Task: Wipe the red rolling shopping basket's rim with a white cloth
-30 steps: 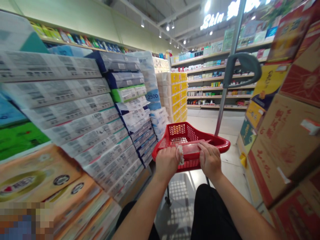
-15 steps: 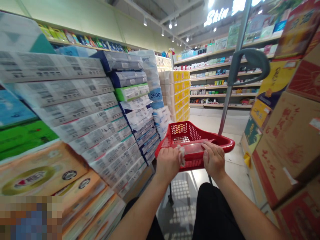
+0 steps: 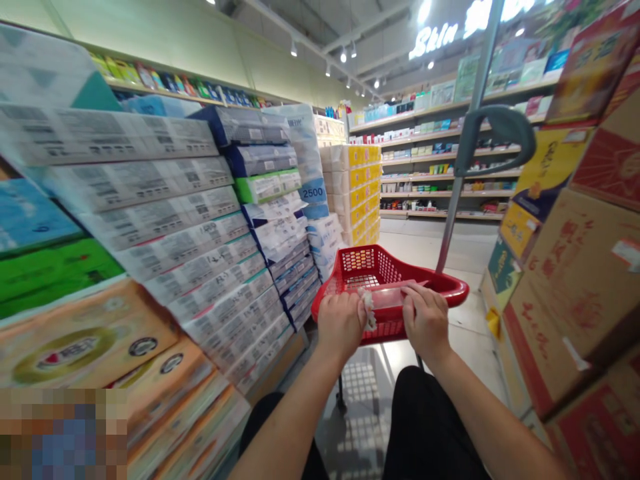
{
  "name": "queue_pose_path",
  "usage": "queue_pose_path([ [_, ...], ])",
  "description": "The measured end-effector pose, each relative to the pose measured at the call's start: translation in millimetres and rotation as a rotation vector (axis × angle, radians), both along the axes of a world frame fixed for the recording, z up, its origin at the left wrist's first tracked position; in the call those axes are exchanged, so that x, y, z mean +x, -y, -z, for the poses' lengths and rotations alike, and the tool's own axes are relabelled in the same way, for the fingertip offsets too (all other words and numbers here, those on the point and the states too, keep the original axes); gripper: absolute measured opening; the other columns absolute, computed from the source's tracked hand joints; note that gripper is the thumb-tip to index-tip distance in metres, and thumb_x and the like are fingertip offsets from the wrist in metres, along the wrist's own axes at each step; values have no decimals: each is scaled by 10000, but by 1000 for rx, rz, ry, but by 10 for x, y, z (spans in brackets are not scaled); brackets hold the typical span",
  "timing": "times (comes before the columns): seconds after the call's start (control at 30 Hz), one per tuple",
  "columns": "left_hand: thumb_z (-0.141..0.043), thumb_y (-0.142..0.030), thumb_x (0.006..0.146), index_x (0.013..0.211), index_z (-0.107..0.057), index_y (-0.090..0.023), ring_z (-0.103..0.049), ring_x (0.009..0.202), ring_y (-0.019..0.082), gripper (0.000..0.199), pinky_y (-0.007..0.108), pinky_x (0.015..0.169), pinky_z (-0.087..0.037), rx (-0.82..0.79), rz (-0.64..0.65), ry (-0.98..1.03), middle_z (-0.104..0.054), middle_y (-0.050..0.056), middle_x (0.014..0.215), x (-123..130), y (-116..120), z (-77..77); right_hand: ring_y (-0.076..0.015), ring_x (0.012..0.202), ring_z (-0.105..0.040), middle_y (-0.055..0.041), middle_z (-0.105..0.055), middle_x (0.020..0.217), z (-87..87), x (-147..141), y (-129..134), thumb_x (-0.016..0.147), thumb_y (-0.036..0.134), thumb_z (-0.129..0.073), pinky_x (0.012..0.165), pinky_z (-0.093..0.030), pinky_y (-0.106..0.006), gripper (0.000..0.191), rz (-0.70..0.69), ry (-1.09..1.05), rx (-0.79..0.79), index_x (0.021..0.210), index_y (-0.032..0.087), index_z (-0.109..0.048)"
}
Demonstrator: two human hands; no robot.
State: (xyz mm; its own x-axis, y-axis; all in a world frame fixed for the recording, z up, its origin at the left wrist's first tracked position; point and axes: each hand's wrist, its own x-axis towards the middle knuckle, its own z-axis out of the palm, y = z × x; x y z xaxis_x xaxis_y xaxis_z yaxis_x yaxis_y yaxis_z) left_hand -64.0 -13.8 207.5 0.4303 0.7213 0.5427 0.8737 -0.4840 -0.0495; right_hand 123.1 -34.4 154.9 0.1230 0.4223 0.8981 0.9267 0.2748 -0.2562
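A red plastic shopping cart (image 3: 383, 263) with a latticed basket stands right in front of me. My left hand (image 3: 343, 325) is closed around the left part of its handle (image 3: 387, 297). A crumpled white tissue (image 3: 370, 310) pokes out by the thumb of that hand. Farther right, my right hand (image 3: 426, 320) curls its fingers over the same handle. The part of the basket floor that shows through the rim has nothing on it; the near part is hidden by the handle.
Stacked tissue packs (image 3: 200, 220) line the left side closely. Cardboard boxes (image 3: 580, 293) are piled on the right. A metal pole (image 3: 453, 223) with a grey grip (image 3: 495, 140) rises at the cart's right. Stocked shelves (image 3: 440, 153) stand across the far end, beyond the tiled floor (image 3: 420, 237).
The view has shifted slightly, with the left-hand stacks now a little farther right. More of the white tissue shows. Both hands keep their places on the cart's handle.
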Motion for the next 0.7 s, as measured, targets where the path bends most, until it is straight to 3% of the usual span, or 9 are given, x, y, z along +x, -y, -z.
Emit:
queue_pose_path([
  [0.07,-335,-292,946,856,-591,-207,-556,938,217,284,480,998,-328,34,2,41,-632,59,900,-4,8,23,-272,1103,-554,-100,-658,1119,-201,-162,44,904,231,-463,988,-395,-479,317,-63,-10,-28,1190,195,-596],
  [0.13,-355,-289,938,926,-588,-222,-525,1061,231,242,512,1035,-299,58,22,102,-624,63,1048,-24,-15,53,-246,1125,-547,-97,-643,1159,-395,-369,77,925,231,-432,999,-410,-439,350,-227,2,-24,1254,189,-542],
  [0.23,-373,-302,932,1187,-486,-191,-420,1250,238,300,461,1035,-354,112,168,247,-495,119,1313,-120,-87,135,-201,1172,-530,-104,-573,1283,-531,-669,49,954,255,-393,986,-440,-359,435,-446,44,-89,1379,163,-394],
  [0.3,-362,-298,935,1311,-350,-141,-361,1312,228,407,426,1027,-387,160,247,407,-395,172,1394,-224,-137,208,-203,1151,-547,-106,-578,1282,-485,-811,-28,963,290,-390,961,-453,-354,480,-441,88,-110,1420,159,-329],
  [0.43,-253,-239,959,1324,-320,-150,-402,1290,203,382,430,1030,-394,217,135,651,-414,174,1364,-403,-201,360,-245,1065,-576,-102,-611,1238,-236,-928,-187,934,349,-474,968,-418,-424,416,-263,261,-132,1322,198,-482],
  [0.53,-222,-298,976,1336,-362,-159,-437,1268,204,410,448,1065,-357,131,113,496,-496,143,1324,-448,-225,473,-242,1083,-551,-83,-608,1239,-118,-907,-209,936,292,-473,993,-385,-439,341,-219,321,-127,1260,209,-544],
  [0.7,-136,-368,982,1431,-254,-97,-354,1343,237,538,472,1096,-301,129,171,278,-397,177,1440,-472,-280,608,-225,1179,-485,-57,-581,1274,-156,-732,-144,945,230,-454,1023,-383,-416,329,-372,380,-82,1260,222,-550],
])
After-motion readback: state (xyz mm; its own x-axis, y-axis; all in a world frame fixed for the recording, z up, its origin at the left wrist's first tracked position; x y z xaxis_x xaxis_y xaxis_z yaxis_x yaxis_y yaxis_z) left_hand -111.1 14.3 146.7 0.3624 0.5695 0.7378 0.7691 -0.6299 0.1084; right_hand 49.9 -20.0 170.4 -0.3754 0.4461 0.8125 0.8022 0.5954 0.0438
